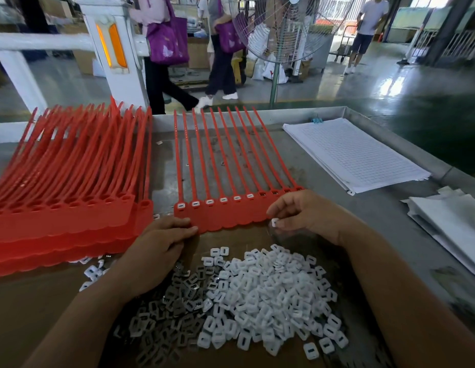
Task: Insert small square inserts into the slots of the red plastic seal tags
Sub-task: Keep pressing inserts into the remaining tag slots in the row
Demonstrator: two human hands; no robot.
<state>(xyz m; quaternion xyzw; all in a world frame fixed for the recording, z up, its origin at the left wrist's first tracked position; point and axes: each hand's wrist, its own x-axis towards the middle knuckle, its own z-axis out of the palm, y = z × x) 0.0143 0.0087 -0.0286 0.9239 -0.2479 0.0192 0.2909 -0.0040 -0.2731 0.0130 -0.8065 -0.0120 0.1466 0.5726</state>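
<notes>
- A small white insert (274, 222) sat pinched between the thumb and fingertips of the right hand (308, 216), just off the lower right corner of the strip of red seal tags (223, 216).
- The strip lay flat on the table (390, 216), tails pointing away. Its six left slots held white inserts, and the slots further right were dark.
- The left hand (156, 251) pressed its nearly straight fingers onto the strip's lower left corner.
- Nearer the person, a heap of white inserts (270, 293) lay on brown cardboard (32, 301), touching a heap of grey metal pieces (178, 296).
- A stack of red tags (66, 208) lay to the left.
- Gridded sheets (355, 155) lay to the right, their print too small to read.
</notes>
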